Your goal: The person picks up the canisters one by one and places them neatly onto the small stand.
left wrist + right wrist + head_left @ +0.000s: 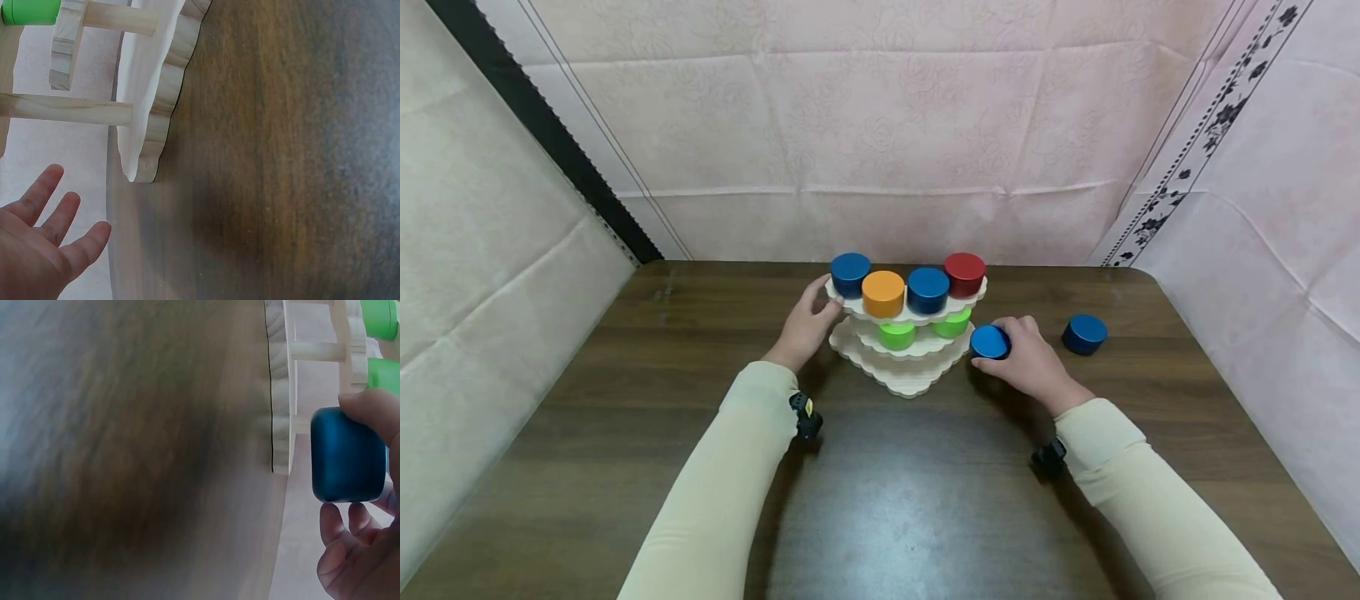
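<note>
A three-tiered, scallop-edged wooden stand (904, 377) stands on the table. Its top tier carries two blue cylinders (927, 292), an orange cylinder (883, 295) and a red cylinder (964, 275). Two green cylinders (897, 336) sit on the middle tier. At the stand's left side, my left hand (805, 327) rests against the top tier's edge; the left wrist view shows three of its fingers (87, 247) spread and straight. My right hand (1033, 360) grips another blue cylinder (349, 456) between thumb and fingers, held above the table beside the stand's right side.
One more blue cylinder (1085, 334) stands on the table, right of my right hand. The brown wooden table (880, 500) ends at the back against a pale cloth wall (880, 150), with more cloth on both sides.
</note>
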Action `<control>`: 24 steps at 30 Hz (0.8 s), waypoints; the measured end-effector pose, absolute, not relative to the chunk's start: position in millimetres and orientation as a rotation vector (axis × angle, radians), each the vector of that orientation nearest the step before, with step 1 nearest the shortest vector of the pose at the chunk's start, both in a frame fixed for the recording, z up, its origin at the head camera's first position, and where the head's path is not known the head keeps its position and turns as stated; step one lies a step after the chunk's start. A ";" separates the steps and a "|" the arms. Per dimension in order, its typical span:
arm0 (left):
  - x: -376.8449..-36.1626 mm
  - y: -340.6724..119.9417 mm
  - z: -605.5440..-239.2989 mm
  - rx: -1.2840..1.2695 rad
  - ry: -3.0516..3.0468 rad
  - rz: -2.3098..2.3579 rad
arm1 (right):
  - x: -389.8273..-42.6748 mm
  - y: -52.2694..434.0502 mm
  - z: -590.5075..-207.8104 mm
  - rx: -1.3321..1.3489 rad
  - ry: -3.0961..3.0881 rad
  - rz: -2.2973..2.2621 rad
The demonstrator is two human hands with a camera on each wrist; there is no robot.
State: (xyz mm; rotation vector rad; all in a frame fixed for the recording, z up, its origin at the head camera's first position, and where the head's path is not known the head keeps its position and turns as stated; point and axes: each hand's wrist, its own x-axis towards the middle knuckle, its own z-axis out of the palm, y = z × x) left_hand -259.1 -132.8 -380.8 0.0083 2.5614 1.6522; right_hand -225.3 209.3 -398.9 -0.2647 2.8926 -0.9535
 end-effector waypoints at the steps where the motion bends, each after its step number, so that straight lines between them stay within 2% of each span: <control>1: -259.0 -132.7 -380.7 0.007 2.562 1.651 | -226.3 207.8 -399.4 -0.269 2.893 -0.950; 24: -260.0 -133.1 -381.2 -0.019 2.554 1.625 | -242.3 185.4 -408.1 -0.310 2.864 -0.966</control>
